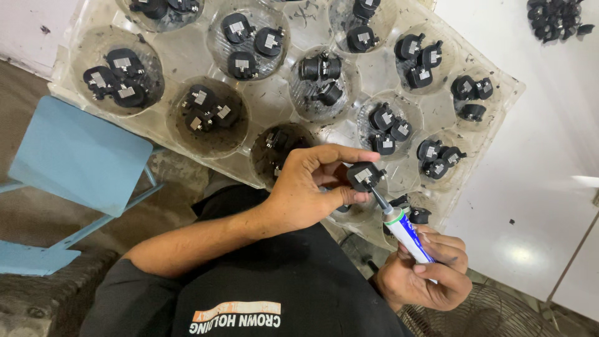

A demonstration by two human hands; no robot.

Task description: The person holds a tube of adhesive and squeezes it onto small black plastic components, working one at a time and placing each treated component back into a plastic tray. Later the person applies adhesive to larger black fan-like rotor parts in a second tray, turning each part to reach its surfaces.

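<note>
The tray is clear thin plastic, glossy but dusty. The small part in the left hand is matt black plastic with a shiny metal plate. The tube looks smooth. The table is glossy white.

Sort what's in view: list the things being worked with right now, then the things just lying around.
In use:
- left hand pinching a small black part
- right hand holding a blue and white tube, its nozzle at that part
- clear dimpled tray holding more black parts

Lying about:
- blue stool
- pile of black parts on the white table
- fan grille
</note>
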